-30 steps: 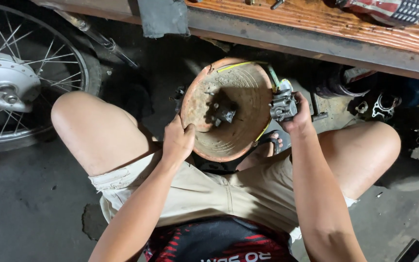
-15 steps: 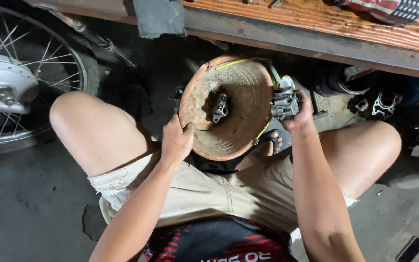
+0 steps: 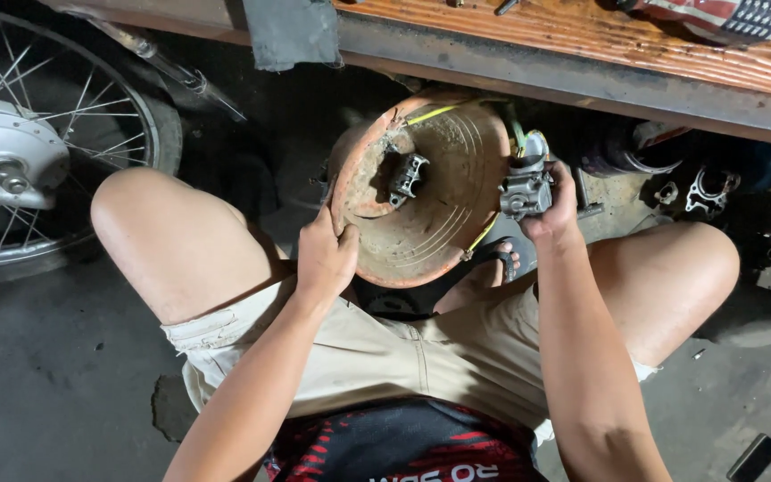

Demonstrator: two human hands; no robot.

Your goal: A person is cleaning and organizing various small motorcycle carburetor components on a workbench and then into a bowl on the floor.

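A dark, stained concrete floor [image 3: 37, 393] lies under a seated person, with a worn wooden bench [image 3: 635, 45] running across the top of the view. The left hand [image 3: 325, 259] is curled around the lower left rim of a rusty orange pan [image 3: 430, 223], thumb on its inner face and fingers behind, holding it tipped up on edge between the knees. The right hand [image 3: 551, 201] is closed around a grey metal carburettor [image 3: 524, 187], held at the pan's 3 o'clock rim, just touching or almost touching it (the contact is hard to make out). Inside the pan, toward 10 o'clock from its centre, sits a small grey metal part [image 3: 406, 177]. Yellow-green wire [image 3: 430, 113] runs along the pan's top edge, and another strand hangs at about 4 o'clock. Out from the left hand, at 9 o'clock, stands a spoked motorcycle wheel [image 3: 37, 152] with a silver hub. Beyond the right hand, at 3 o'clock, loose metal engine parts [image 3: 702, 189] lie under the bench.
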